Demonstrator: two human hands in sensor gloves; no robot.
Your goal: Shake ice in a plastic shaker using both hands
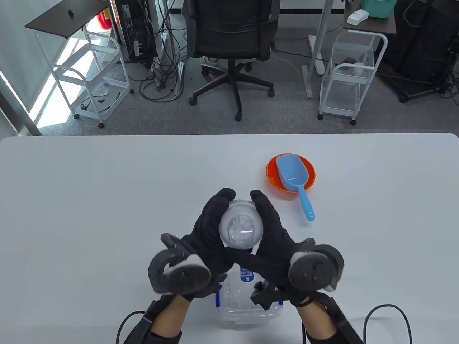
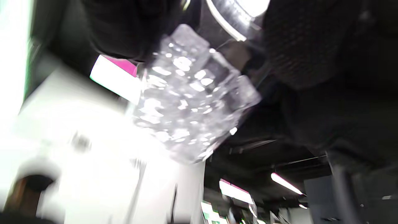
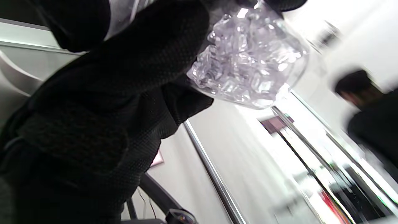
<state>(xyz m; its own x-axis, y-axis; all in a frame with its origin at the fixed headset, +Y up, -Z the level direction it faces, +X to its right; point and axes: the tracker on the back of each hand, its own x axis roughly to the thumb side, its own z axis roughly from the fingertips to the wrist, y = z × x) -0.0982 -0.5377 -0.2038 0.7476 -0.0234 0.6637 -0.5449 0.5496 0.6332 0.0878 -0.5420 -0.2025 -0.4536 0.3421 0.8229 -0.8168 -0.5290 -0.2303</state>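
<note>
Both grips are closed around one clear plastic shaker (image 1: 241,226), held up off the white table (image 1: 107,200) near its front edge. The left hand (image 1: 211,233) wraps the shaker's left side, fingers curled up and over its far rim; the right hand (image 1: 274,236) does the same on the right side, so the fingertips of the two hands come near each other at the far side and the heels of the hands meet below it. Seen from above, the shaker shows a round pale end facing the camera.

From the left wrist view, the shaker (image 2: 192,102) is packed with clear ice cubes (image 2: 186,93), black gloved fingers (image 2: 124,28) curled round it from above; the picture is blurred. From the right wrist view the ice (image 3: 248,62) fills the rounded end of the shaker (image 3: 264,90), with the right hand's gloved palm (image 3: 133,71) pressed against its side.

Directly below the hands, a clear plastic box (image 1: 244,304) with blue clips stands on the table. Further back and to the right, well apart from the hands, an orange bowl (image 1: 273,175) holds a blue scoop (image 1: 292,175), whose handle sticks out over the rim toward the front of the table.
</note>
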